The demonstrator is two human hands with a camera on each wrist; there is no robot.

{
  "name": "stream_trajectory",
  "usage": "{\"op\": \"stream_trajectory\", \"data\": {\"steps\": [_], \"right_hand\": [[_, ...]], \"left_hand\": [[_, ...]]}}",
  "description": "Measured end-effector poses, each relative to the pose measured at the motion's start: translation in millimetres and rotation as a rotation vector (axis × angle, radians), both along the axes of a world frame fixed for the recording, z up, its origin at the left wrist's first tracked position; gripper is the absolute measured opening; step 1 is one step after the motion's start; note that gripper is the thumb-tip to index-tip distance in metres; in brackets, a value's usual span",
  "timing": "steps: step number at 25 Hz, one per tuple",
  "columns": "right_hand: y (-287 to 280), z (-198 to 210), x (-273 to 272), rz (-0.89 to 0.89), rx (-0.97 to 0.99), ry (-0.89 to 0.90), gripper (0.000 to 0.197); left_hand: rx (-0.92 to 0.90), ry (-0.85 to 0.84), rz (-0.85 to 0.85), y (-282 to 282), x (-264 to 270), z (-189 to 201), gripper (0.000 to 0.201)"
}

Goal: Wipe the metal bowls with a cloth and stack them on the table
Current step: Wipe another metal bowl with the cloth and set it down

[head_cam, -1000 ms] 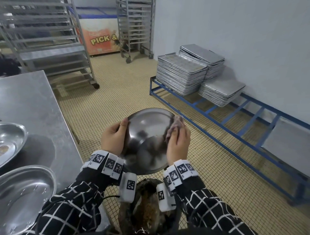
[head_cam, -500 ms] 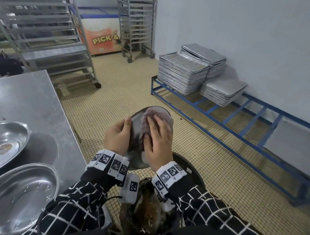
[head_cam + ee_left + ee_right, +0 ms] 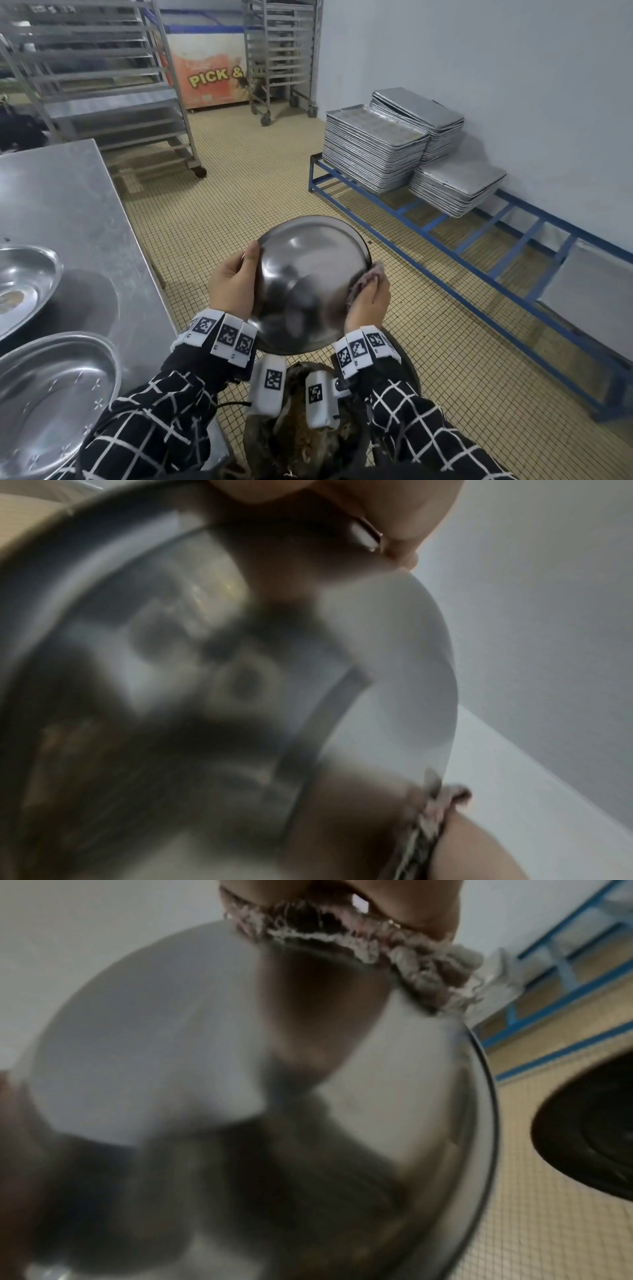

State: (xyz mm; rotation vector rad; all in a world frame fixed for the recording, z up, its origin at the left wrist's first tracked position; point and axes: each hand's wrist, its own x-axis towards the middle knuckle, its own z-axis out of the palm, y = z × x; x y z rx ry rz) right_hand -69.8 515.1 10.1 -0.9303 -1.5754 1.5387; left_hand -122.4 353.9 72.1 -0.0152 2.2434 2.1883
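**Bowl in hand over bin, outer face being wiped**

The metal bowl (image 3: pixel 310 284) is held in the air in front of the person, tilted, its outer curved face toward the head camera, above a dark bin (image 3: pixel 308 435) on the tiled floor (image 3: pixel 239 192). The left hand (image 3: pixel 233 286) grips the left rim, thumb over the edge. The right hand (image 3: pixel 368 301) is curled round a pinkish cloth (image 3: pixel 368 279) and presses it against the right rim — the wrist views confirm cloth at the edge. Two other bowls (image 3: pixel 51 394) lie side by side on the steel table (image 3: pixel 61 205) to the left, not stacked.

Risks, as judged: the bowl is held at one rim only, so firm wiping pressure could twist it loose — it would drop into the bin or onto the floor. The smooth metal could also slip under the thumb.
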Motion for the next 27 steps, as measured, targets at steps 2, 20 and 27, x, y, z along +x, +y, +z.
{"op": "stream_trajectory", "data": {"steps": [2,20,27], "right_hand": [[6.8,3.5,5.2,0.035,-0.207,0.008,0.03],[13.8,30.5,17.1,0.369,0.985,-0.184,0.039],[6.6,22.2,24.8,0.148,0.644,-0.202,0.044]], "left_hand": [[0.025,-0.025,0.012,-2.3,-3.0,-5.0,0.032],[-0.476,0.172,-0.359,19.5,9.2,-11.6,0.031],[-0.162,-0.015,-0.302,21.4,8.6,0.2,0.025]]}}
